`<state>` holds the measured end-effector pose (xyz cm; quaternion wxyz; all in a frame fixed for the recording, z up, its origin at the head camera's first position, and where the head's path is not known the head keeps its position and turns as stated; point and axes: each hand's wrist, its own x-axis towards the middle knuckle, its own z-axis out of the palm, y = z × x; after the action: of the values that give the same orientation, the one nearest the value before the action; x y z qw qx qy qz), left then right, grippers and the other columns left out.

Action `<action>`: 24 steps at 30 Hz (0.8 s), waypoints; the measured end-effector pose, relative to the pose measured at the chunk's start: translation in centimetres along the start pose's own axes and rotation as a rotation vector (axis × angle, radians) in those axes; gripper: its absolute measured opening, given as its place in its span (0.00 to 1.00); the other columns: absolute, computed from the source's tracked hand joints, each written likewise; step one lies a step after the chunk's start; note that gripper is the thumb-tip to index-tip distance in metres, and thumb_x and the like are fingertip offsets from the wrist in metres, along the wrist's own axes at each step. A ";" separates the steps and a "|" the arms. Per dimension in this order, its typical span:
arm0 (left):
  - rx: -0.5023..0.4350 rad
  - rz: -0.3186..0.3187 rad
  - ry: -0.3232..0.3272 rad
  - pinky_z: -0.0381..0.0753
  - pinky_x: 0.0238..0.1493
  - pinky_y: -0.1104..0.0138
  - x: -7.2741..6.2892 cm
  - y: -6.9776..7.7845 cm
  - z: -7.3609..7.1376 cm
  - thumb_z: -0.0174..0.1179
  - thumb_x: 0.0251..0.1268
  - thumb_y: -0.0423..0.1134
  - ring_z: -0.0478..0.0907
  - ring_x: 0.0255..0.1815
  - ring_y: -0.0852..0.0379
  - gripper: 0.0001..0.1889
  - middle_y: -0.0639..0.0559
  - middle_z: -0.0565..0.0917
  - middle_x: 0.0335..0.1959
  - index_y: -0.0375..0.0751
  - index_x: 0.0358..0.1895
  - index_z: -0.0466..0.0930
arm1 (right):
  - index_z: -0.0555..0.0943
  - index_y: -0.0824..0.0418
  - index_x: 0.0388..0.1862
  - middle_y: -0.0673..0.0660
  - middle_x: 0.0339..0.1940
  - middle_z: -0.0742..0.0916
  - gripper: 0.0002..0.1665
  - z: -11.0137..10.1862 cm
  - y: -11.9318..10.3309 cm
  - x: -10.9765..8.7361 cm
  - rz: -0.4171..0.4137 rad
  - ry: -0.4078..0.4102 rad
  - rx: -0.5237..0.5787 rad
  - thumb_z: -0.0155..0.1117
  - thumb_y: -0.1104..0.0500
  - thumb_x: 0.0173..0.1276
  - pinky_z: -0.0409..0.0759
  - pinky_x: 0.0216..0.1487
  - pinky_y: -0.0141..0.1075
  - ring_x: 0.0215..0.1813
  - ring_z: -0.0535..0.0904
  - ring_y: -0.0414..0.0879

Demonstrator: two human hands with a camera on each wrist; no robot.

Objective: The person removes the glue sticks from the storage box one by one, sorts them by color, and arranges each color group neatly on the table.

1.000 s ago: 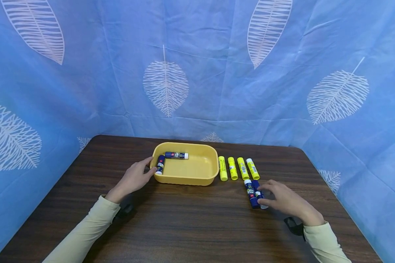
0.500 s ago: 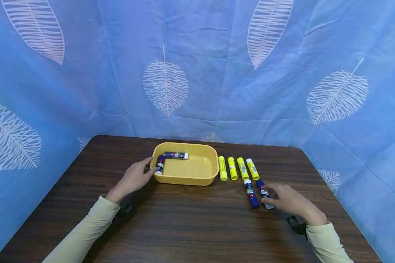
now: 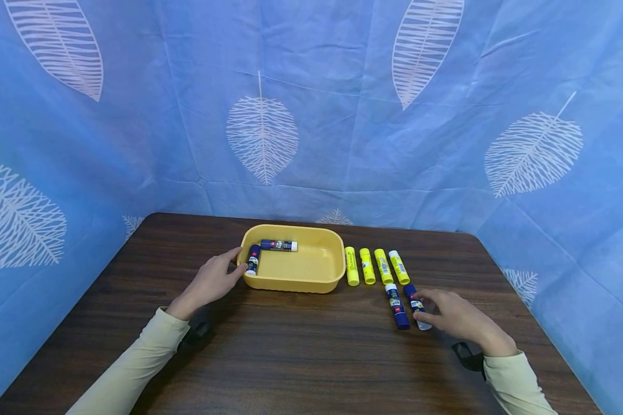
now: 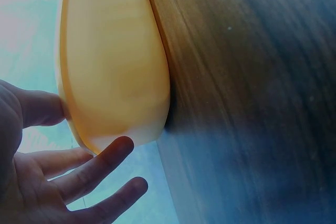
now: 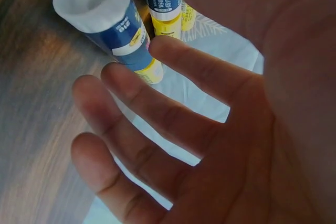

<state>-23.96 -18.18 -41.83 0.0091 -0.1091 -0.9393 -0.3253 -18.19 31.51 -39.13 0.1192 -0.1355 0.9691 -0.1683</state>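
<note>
In the head view my left hand [image 3: 211, 281] touches the left end of a yellow plastic tray [image 3: 319, 286]. The left wrist view shows my thumb [image 4: 44, 108] and fingers [image 4: 97, 169] spread around the tray's end. My right hand [image 3: 454, 314] is at a navy glue stick [image 3: 414, 301] with a white near end, index fingertip right at its side, other fingers extended. To its left lies another navy glue stick [image 3: 396, 305], its white end pointing away. Inside the tray are two more navy glue sticks, one upper [image 3: 278, 245] and one at the left [image 3: 252, 260].
Several yellow glue sticks [image 3: 367, 266] lie in a row right of the tray, the rightmost [image 3: 399, 267] with a white end. All this stands on a dark wooden table [image 3: 291, 357]. Behind it hangs a blue leaf-patterned cloth [image 3: 322, 144].
The right navy glue stick has shifted right with my right hand, so a gap now separates it from the other one. My left hand and the tray have stayed put.
</note>
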 end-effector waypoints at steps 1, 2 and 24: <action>-0.001 0.000 0.000 0.82 0.51 0.51 0.0 0.0 0.0 0.55 0.79 0.42 0.80 0.53 0.46 0.30 0.35 0.81 0.62 0.30 0.76 0.63 | 0.78 0.65 0.66 0.62 0.56 0.86 0.29 0.0 0.0 0.0 -0.006 0.000 0.000 0.66 0.49 0.73 0.83 0.47 0.54 0.55 0.83 0.59; -0.001 -0.001 -0.001 0.82 0.50 0.51 0.0 0.0 0.0 0.55 0.79 0.42 0.80 0.53 0.46 0.30 0.35 0.81 0.62 0.30 0.76 0.63 | 0.78 0.65 0.66 0.62 0.56 0.86 0.29 -0.1 0.1 0.0 -0.005 0.001 0.002 0.66 0.49 0.73 0.83 0.48 0.54 0.55 0.83 0.59; -0.001 -0.022 -0.013 0.80 0.59 0.46 0.3 -0.1 0.0 0.55 0.79 0.43 0.80 0.58 0.43 0.30 0.34 0.79 0.64 0.30 0.76 0.63 | 0.82 0.65 0.59 0.54 0.42 0.87 0.25 -2.6 -2.9 2.4 -0.177 0.180 -0.080 0.74 0.56 0.66 0.82 0.40 0.43 0.39 0.80 0.44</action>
<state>-24.24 -18.21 -41.91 -0.0008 -0.1010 -0.9402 -0.3253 -20.49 28.96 -36.12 0.0107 -0.2093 0.9661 -0.1509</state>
